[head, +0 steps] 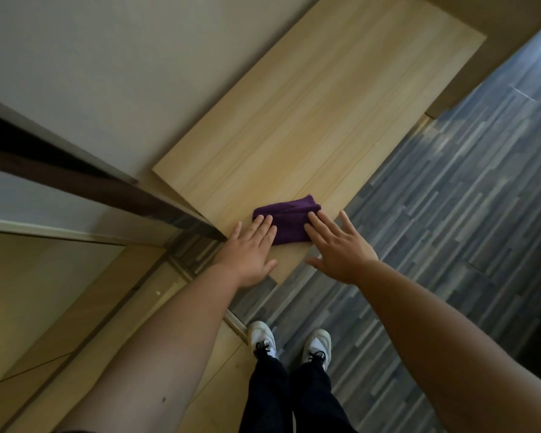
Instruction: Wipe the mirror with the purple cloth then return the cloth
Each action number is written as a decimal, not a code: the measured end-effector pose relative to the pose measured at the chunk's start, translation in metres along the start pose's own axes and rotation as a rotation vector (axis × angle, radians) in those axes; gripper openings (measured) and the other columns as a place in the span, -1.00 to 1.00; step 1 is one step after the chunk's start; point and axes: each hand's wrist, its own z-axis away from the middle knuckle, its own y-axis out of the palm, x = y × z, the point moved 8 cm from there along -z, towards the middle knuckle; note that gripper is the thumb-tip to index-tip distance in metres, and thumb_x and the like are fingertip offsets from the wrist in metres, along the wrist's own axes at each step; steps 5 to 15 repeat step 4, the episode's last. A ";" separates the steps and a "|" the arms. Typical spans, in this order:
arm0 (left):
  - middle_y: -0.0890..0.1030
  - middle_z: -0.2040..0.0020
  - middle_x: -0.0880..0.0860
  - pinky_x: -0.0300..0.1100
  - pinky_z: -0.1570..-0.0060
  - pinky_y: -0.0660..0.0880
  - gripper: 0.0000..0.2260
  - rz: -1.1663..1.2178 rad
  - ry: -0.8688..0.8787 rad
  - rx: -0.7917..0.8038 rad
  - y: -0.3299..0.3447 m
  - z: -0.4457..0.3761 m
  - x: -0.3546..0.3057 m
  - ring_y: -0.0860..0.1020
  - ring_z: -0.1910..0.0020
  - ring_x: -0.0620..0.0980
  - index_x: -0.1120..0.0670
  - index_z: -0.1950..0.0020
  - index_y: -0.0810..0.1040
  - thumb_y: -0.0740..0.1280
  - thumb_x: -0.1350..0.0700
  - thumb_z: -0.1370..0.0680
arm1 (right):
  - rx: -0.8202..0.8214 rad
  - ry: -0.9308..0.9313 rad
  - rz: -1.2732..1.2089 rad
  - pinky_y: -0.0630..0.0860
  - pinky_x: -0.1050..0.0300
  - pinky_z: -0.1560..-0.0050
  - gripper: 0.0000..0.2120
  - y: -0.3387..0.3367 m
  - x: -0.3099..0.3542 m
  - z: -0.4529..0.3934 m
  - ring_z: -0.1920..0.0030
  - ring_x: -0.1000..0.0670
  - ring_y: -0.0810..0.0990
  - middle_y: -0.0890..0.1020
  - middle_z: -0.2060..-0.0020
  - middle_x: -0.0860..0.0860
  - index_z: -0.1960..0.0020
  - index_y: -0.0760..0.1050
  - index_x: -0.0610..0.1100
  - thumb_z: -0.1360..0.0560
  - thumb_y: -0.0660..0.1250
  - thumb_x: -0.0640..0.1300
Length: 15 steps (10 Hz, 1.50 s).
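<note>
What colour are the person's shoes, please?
White shoes with black laces, in the head view.

Single head view, looking steeply down past my arms onto wooden shelf (310, 120), floor (450, 214); close range, edges seemingly wide-angle warped.

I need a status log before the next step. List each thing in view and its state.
purple cloth: folded, flat on the wooden shelf
left hand: open, fingertips on cloth
right hand: open, fingertips on cloth
mirror: lower left, untouched by either hand
</note>
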 end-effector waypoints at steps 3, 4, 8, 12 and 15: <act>0.18 -0.56 0.08 0.07 -0.50 0.08 -0.51 0.240 -0.101 -0.107 -0.078 0.043 -0.002 0.12 -0.53 0.04 0.09 -0.55 0.15 0.05 -0.08 -0.67 | 0.010 0.020 -0.180 0.08 -0.17 -0.56 -0.39 -0.094 0.005 0.029 -0.56 -0.09 0.16 0.24 -0.55 -0.06 -0.55 0.19 -0.07 -0.64 -0.02 0.28; 0.51 -0.29 0.11 0.06 -0.22 0.46 -0.64 0.332 -0.171 -0.074 -0.096 0.062 0.002 0.50 -0.21 0.08 0.07 -0.31 0.45 0.09 -0.09 -0.66 | 0.099 0.092 -0.205 0.54 -0.07 -0.15 -0.57 -0.125 0.000 0.039 -0.01 -0.05 0.59 0.63 -0.04 -0.08 -0.08 0.49 -0.07 -0.65 0.02 0.22; 0.51 -0.29 0.11 0.06 -0.22 0.46 -0.64 0.332 -0.171 -0.074 -0.096 0.062 0.002 0.50 -0.21 0.08 0.07 -0.31 0.45 0.09 -0.09 -0.66 | 0.099 0.092 -0.205 0.54 -0.07 -0.15 -0.57 -0.125 0.000 0.039 -0.01 -0.05 0.59 0.63 -0.04 -0.08 -0.08 0.49 -0.07 -0.65 0.02 0.22; 0.51 -0.29 0.11 0.06 -0.22 0.46 -0.64 0.332 -0.171 -0.074 -0.096 0.062 0.002 0.50 -0.21 0.08 0.07 -0.31 0.45 0.09 -0.09 -0.66 | 0.099 0.092 -0.205 0.54 -0.07 -0.15 -0.57 -0.125 0.000 0.039 -0.01 -0.05 0.59 0.63 -0.04 -0.08 -0.08 0.49 -0.07 -0.65 0.02 0.22; 0.51 -0.29 0.11 0.06 -0.22 0.46 -0.64 0.332 -0.171 -0.074 -0.096 0.062 0.002 0.50 -0.21 0.08 0.07 -0.31 0.45 0.09 -0.09 -0.66 | 0.099 0.092 -0.205 0.54 -0.07 -0.15 -0.57 -0.125 0.000 0.039 -0.01 -0.05 0.59 0.63 -0.04 -0.08 -0.08 0.49 -0.07 -0.65 0.02 0.22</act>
